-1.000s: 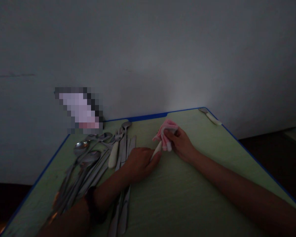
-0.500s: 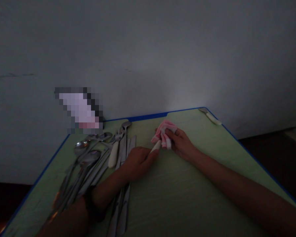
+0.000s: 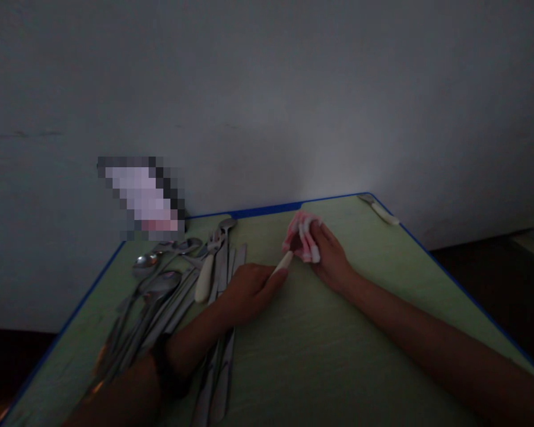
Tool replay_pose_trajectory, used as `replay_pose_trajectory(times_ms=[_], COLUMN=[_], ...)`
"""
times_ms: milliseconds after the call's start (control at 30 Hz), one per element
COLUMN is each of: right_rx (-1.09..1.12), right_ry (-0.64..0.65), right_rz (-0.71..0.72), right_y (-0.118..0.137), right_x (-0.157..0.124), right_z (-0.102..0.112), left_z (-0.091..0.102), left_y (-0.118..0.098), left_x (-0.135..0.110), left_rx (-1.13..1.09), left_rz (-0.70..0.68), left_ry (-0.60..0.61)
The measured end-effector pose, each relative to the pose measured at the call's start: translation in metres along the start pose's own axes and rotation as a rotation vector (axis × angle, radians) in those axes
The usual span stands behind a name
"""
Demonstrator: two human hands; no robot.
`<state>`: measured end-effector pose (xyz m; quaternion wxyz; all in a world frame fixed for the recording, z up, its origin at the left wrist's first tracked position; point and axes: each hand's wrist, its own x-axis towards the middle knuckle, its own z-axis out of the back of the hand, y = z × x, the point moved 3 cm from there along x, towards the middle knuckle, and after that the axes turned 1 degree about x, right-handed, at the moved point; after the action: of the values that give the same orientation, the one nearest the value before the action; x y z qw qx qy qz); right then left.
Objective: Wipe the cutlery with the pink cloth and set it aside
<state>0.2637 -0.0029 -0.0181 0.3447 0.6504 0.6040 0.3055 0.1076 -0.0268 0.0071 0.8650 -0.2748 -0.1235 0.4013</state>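
Observation:
My left hand (image 3: 253, 290) is closed around a piece of cutlery with a white handle (image 3: 283, 264). Its far end is hidden by a pink and white cloth (image 3: 301, 231), so I cannot tell whether it is a fork, a spoon or a knife. Bunched in my right hand (image 3: 331, 255), the cloth sits right at the end of that handle. Under and left of my left forearm lies a pile of metal cutlery, with spoons (image 3: 162, 284), table knives (image 3: 222, 379) and a white-handled fork (image 3: 205, 276).
Another white-handled fork (image 3: 382, 212) rests at the table's far right corner. A pixelated phone-like object (image 3: 142, 196) leans at the far left by the grey wall (image 3: 267, 89). The green table (image 3: 338, 367) has a blue edge.
My right hand and the cloth have shifted slightly to the right and up, and the cloth's folds have changed shape. My left hand keeps its hold, almost unmoved.

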Motion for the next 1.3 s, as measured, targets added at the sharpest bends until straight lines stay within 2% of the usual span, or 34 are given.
replay_pose_trajectory(times_ms=[167, 300, 400, 533, 1033, 1200, 1300], right_rx=[0.001, -0.078, -0.183, -0.244, -0.157, -0.063, 0.049], right_ry=[0.11, 0.265, 0.314, 0.297, 0.191, 0.123, 0.078], right_rz=[-0.095, -0.072, -0.033, -0.001, -0.066, -0.1, -0.138], right_y=[-0.0007, -0.0008, -0.0024, -0.004, -0.0032, -0.0009, -0.0005], right_x=[-0.0002, -0.002, -0.0029, -0.0026, -0.0056, -0.0034, -0.0016], right_z=[-0.0038, -0.0059, -0.0034, -0.0004, -0.0033, -0.0057, -0.007], left_z=[0.0, -0.0005, -0.0015, -0.0031, -0.0036, 0.0001, 0.0019], left_y=[-0.0003, 0.0025, 0.0032, 0.0026, 0.0022, -0.0002, -0.0012], left_x=[-0.0006, -0.0019, -0.0031, -0.0035, -0.0016, -0.0018, -0.0034], left_rx=[0.021, -0.003, 0.005, 0.045, 0.063, 0.046, 0.018], left_rz=[-0.03, -0.037, -0.069, -0.097, -0.06, -0.009, -0.055], left_ry=[-0.002, -0.006, 0.0, 0.002, 0.015, -0.017, -0.006])
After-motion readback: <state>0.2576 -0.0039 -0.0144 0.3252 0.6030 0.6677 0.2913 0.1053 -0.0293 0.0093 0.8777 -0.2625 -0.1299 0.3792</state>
